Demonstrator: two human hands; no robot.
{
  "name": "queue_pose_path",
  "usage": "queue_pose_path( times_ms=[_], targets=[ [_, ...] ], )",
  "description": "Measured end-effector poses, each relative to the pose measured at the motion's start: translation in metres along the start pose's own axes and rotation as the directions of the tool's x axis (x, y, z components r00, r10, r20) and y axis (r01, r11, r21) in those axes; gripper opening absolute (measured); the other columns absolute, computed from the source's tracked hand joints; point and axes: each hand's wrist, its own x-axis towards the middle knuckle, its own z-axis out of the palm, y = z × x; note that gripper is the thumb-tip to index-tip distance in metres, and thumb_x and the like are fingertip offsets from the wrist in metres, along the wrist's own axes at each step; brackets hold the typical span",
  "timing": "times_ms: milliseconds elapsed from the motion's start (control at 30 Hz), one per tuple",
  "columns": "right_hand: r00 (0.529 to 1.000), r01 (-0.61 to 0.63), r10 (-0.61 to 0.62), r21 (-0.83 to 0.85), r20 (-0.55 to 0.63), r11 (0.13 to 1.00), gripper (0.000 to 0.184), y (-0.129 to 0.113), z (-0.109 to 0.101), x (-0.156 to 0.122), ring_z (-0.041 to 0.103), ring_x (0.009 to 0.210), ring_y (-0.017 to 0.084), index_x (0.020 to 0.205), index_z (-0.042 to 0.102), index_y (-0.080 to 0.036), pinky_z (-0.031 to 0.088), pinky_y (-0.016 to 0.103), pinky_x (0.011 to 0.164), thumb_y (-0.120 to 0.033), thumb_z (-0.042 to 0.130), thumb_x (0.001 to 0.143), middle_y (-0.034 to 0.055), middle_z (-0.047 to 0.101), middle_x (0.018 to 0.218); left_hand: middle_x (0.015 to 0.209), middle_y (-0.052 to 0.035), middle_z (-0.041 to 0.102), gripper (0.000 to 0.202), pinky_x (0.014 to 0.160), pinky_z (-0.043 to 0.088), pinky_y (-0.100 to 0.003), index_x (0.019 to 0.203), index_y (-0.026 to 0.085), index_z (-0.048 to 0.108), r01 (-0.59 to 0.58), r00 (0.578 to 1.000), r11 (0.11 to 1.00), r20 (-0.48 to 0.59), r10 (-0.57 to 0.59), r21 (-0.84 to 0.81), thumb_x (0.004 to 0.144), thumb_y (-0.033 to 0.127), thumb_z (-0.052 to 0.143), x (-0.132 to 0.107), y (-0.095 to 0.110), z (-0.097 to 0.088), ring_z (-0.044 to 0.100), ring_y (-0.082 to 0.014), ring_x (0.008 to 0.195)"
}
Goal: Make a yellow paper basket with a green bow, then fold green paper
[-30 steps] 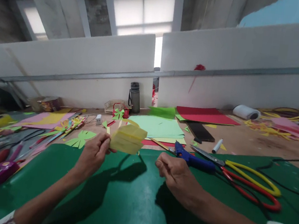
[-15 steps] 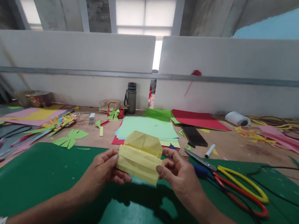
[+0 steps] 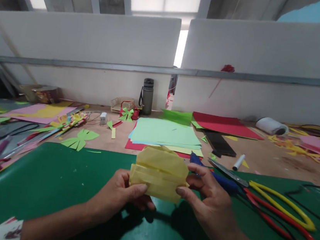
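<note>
Folded yellow paper (image 3: 159, 174) held up between two hands, over a green mat (image 3: 62, 178).
The left hand (image 3: 123, 195) pinches its lower left corner, thumb in front and fingers beneath; the right hand (image 3: 210, 204) grips the right edge, thumb low and fingers higher up. Both close only to the paper's thickness, seemingly so the thin folds stay flat and spread. Just beyond the right hand, a blue glue gun (image 3: 225, 183) and scissors (image 3: 236, 175) lie on the mat's edge, probably for easy reach; a marker (image 3: 239, 162) rests past them on the brown tabletop (image 3: 122, 143). Pale green sheets (image 3: 164, 133) are stacked behind the paper, with a grey bottle (image 3: 147, 99) near the white partition (image 3: 105, 43). No brand or writing is legible.
</note>
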Motion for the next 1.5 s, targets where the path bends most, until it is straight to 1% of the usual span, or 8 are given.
queue_pose_path(
  times_ms=[200, 300, 433, 633, 1067, 1200, 1333, 1500],
  targets=[
    [0.977, 0.165, -0.181, -0.134, -0.117, 0.977, 0.036, -0.007, -0.005, 0.006, 0.066, 0.075, 0.017, 0.113, 0.049, -0.024, 0.056, 0.029, 0.066, -0.025, 0.063, 0.08, 0.0019, 0.066, 0.089, 0.079, -0.0128, 0.074, 0.035, 0.067, 0.053, -0.027, 0.095, 0.008, 0.067, 0.019, 0.999, 0.999, -0.048, -0.022, -0.049, 0.081, 0.04, 0.064, 0.0, 0.0, 0.001, 0.071, -0.0209, 0.075],
    [0.88, 0.389, -0.458, -0.363, -0.126, 0.847, 0.026, -0.016, -0.013, 0.008, 0.064, 0.086, 0.019, 0.107, 0.053, -0.023, 0.055, 0.032, 0.074, -0.022, 0.061, 0.083, 0.0055, 0.064, 0.097, 0.079, -0.0137, 0.074, 0.037, 0.069, 0.053, -0.029, 0.096, 0.008, 0.067, 0.014, 0.995, 1.0, -0.097, -0.013, 0.011, 0.081, 0.041, 0.063, -0.002, 0.004, 0.004, 0.07, -0.0214, 0.074],
    [0.751, 0.621, -0.653, -0.44, 0.098, 0.648, 0.021, -0.025, -0.011, 0.007, 0.062, 0.092, 0.02, 0.106, 0.055, -0.02, 0.053, 0.034, 0.082, -0.014, 0.057, 0.085, 0.0072, 0.065, 0.095, 0.082, -0.0136, 0.074, 0.036, 0.072, 0.051, -0.032, 0.086, 0.009, 0.071, -0.09, 0.985, 0.963, -0.121, 0.124, 0.255, 0.084, 0.042, 0.058, -0.005, 0.006, 0.008, 0.068, -0.0228, 0.076],
    [0.73, 0.651, -0.654, -0.491, 0.197, 0.579, 0.011, -0.026, 0.004, 0.007, 0.062, 0.083, 0.021, 0.093, 0.061, -0.016, 0.053, 0.036, 0.078, -0.012, 0.054, 0.087, 0.008, 0.067, 0.084, 0.083, -0.007, 0.072, 0.024, 0.07, 0.047, -0.026, 0.085, 0.016, 0.072, -0.251, 0.943, 0.807, -0.053, 0.328, 0.535, 0.089, 0.027, 0.051, -0.012, 0.004, 0.015, 0.064, -0.0198, 0.075],
    [0.71, 0.696, -0.636, -0.441, 0.302, 0.567, 0.018, -0.024, 0.012, -0.006, 0.064, 0.069, 0.017, 0.082, 0.066, -0.016, 0.05, 0.029, 0.068, -0.009, 0.05, 0.087, 0.006, 0.07, 0.072, 0.112, -0.0062, 0.066, 0.036, 0.092, 0.042, -0.028, 0.124, 0.022, 0.059, -0.325, 0.927, 0.799, 0.005, 0.375, 0.506, 0.089, 0.02, 0.049, -0.013, 0.009, 0.022, 0.059, -0.021, 0.098],
    [0.725, 0.689, -0.6, -0.321, 0.339, 0.65, 0.024, -0.026, 0.013, -0.005, 0.067, 0.074, 0.016, 0.085, 0.066, -0.017, 0.054, 0.027, 0.071, -0.006, 0.044, 0.086, 0.0066, 0.072, 0.078, 0.119, -0.0064, 0.063, 0.04, 0.097, 0.04, -0.03, 0.126, 0.023, 0.057, -0.305, 0.948, 0.831, 0.071, 0.309, 0.465, 0.087, 0.022, 0.055, -0.015, 0.017, 0.02, 0.057, -0.0226, 0.105],
    [0.714, 0.697, -0.623, -0.249, 0.32, 0.672, 0.028, -0.033, 0.009, -0.004, 0.068, 0.068, 0.015, 0.084, 0.066, -0.019, 0.054, 0.024, 0.063, -0.003, 0.043, 0.083, 0.0048, 0.072, 0.073, 0.113, -0.0082, 0.064, 0.062, 0.101, 0.037, -0.036, 0.12, 0.018, 0.061, -0.249, 0.944, 0.929, 0.284, 0.169, 0.274, 0.064, 0.04, 0.079, -0.012, 0.029, 0.011, 0.051, -0.0297, 0.115],
    [0.712, 0.693, -0.62, -0.188, 0.329, 0.696, 0.028, -0.038, 0.007, -0.004, 0.068, 0.071, 0.014, 0.085, 0.067, -0.021, 0.053, 0.022, 0.063, -0.007, 0.043, 0.086, 0.0048, 0.073, 0.077, 0.108, -0.0121, 0.066, 0.085, 0.094, 0.043, -0.039, 0.118, 0.016, 0.06, -0.028, 0.921, 0.998, 0.389, 0.007, 0.048, 0.048, 0.06, 0.08, -0.004, 0.034, 0.004, 0.058, -0.0314, 0.108]
  ],
)
